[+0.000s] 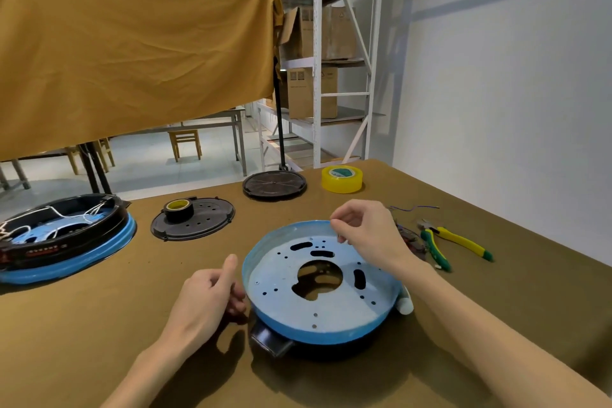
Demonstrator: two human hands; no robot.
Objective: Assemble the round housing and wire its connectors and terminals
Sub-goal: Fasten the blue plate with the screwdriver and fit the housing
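Brown tabletop is carrying the round housing (323, 278); right hand (367, 232) is pinching its far rim, left hand (212, 291) is curling against its near-left side.

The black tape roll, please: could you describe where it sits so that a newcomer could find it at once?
Start at the brown table and look left of centre, toward its far side, for the flat black disc with holes. The black tape roll stands on that disc's left part. Its yellow core and dark colour set it apart from the clear yellow tape roll far right.

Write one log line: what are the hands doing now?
left hand: grips housing rim | right hand: fingers curled above far rim | pliers: unused
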